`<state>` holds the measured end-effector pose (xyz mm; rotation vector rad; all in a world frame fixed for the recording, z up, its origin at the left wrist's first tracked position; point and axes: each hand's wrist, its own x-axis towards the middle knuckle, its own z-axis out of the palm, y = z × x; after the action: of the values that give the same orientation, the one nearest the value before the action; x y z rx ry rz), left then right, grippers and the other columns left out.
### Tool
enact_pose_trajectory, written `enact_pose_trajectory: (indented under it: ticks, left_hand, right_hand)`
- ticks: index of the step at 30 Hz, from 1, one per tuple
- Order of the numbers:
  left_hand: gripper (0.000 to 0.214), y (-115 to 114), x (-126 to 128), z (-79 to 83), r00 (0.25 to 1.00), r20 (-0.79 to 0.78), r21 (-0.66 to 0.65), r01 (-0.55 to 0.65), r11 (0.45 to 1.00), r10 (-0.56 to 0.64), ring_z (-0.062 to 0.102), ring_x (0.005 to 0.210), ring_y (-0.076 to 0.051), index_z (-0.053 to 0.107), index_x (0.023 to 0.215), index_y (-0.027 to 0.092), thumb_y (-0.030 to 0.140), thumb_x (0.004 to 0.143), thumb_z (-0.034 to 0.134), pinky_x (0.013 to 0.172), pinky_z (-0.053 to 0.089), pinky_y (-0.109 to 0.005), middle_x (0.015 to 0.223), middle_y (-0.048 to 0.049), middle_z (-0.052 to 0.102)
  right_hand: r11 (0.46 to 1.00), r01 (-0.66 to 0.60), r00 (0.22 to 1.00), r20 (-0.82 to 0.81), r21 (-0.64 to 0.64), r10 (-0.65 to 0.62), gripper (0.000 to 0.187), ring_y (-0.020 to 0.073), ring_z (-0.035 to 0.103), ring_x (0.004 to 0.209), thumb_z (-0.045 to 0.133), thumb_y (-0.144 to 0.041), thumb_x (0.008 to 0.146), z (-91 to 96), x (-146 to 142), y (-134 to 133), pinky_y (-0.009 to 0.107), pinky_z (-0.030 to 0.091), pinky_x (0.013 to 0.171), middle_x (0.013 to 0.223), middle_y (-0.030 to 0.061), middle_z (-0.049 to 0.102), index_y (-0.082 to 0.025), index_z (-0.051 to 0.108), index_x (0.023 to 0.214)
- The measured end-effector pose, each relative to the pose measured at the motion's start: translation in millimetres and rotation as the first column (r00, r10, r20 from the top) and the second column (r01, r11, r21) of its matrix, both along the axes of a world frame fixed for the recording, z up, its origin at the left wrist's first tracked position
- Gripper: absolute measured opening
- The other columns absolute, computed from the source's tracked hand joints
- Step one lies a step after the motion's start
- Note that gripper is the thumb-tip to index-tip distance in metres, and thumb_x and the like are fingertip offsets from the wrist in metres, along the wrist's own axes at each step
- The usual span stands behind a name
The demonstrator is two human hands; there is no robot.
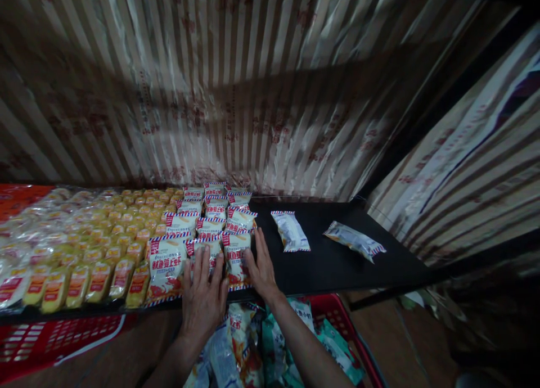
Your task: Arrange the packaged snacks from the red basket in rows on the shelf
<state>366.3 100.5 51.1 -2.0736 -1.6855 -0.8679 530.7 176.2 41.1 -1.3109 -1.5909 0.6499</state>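
Rows of white-and-red snack bags stand on a black shelf (291, 273). Flat over a front-row snack bag (213, 244) lies my left hand (203, 289), its fingers spread. My right hand (262, 267) rests against the right side of another front snack bag (237, 258), fingers stretched out. To the left of both hands stands one more front snack bag (166, 267). Two loose bags lie apart on the shelf to the right: a pale snack bag (291, 231) and a tilted snack bag (354, 240).
Many small yellow wrapped cakes (99, 281) fill the shelf's left side. Below stands a red basket (337, 306) with green bags (337, 343) and more snack bags (242, 334). Another red basket (54, 343) is at lower left. A striped curtain (236, 95) hangs behind.
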Motion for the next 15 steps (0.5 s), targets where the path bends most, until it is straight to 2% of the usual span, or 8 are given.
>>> enact_pose_trajectory:
  ticks: [2, 5, 8, 10, 15]
  left_hand:
    - [0.060, 0.6, 11.8, 2.9, 1.000, -0.010, -0.011, 0.006, 1.000, -0.006, 0.014, 0.141, -0.035, 0.035, 0.141, 0.020, 0.024, 0.084, 0.053, 0.109, 0.024, -0.060, 0.154, -0.0150, 0.014]
    - [0.058, 6.3, 36.4, 7.9, 1.000, 0.014, -0.023, 0.019, 1.000, -0.019, 0.009, 0.141, -0.038, 0.039, 0.139, 0.016, 0.023, 0.083, 0.054, 0.108, 0.028, -0.058, 0.155, -0.0162, 0.009]
    - [0.059, 17.0, 60.1, 9.8, 0.998, 0.053, -0.028, 0.038, 0.999, -0.036, 0.009, 0.141, -0.038, 0.037, 0.139, 0.014, 0.022, 0.083, 0.054, 0.107, 0.031, -0.056, 0.155, -0.0178, 0.005]
    - [0.059, 24.4, 70.7, 8.2, 0.997, 0.076, -0.036, 0.036, 0.999, -0.033, 0.009, 0.141, -0.037, 0.035, 0.140, 0.012, 0.021, 0.083, 0.052, 0.107, 0.032, -0.055, 0.155, -0.0192, 0.007]
    - [0.057, 34.8, 76.2, -0.9, 0.995, 0.097, -0.096, 0.037, 0.995, -0.028, 0.010, 0.142, -0.034, 0.032, 0.140, 0.008, 0.021, 0.087, 0.046, 0.107, 0.034, -0.053, 0.153, -0.0225, 0.014]
  right_hand:
    - [1.000, 0.023, 0.997, -0.074, -0.015, -0.024, 0.067, 0.0203, 0.017, 0.143, 0.035, -0.060, 0.089, 3.1, 5.3, 13.1, 0.042, 0.013, 0.118, 0.154, 0.0031, 0.024, -0.022, 0.031, 0.144]
    - [0.993, 0.022, 0.982, -0.182, -0.112, -0.042, 0.074, 0.0202, 0.022, 0.141, 0.028, -0.066, 0.087, 9.9, 12.4, 37.2, 0.042, 0.014, 0.118, 0.151, 0.0062, 0.029, -0.018, 0.033, 0.143]
    - [0.983, -0.051, 0.970, -0.244, -0.179, 0.005, 0.073, 0.0203, 0.028, 0.139, 0.033, -0.068, 0.085, 15.4, 15.8, 56.2, 0.042, 0.016, 0.117, 0.148, 0.0050, 0.036, -0.021, 0.037, 0.141]
    - [0.982, -0.079, 0.970, -0.239, -0.173, 0.036, 0.071, 0.0205, 0.032, 0.137, 0.039, -0.066, 0.084, 17.4, 17.2, 63.8, 0.041, 0.018, 0.117, 0.146, 0.0050, 0.039, -0.023, 0.039, 0.140]
    - [0.986, -0.119, 0.966, -0.244, -0.115, 0.088, 0.064, 0.0229, 0.047, 0.127, 0.051, -0.057, 0.083, 15.8, 20.5, 77.0, 0.043, 0.032, 0.110, 0.138, 0.0050, 0.051, -0.027, 0.042, 0.138]
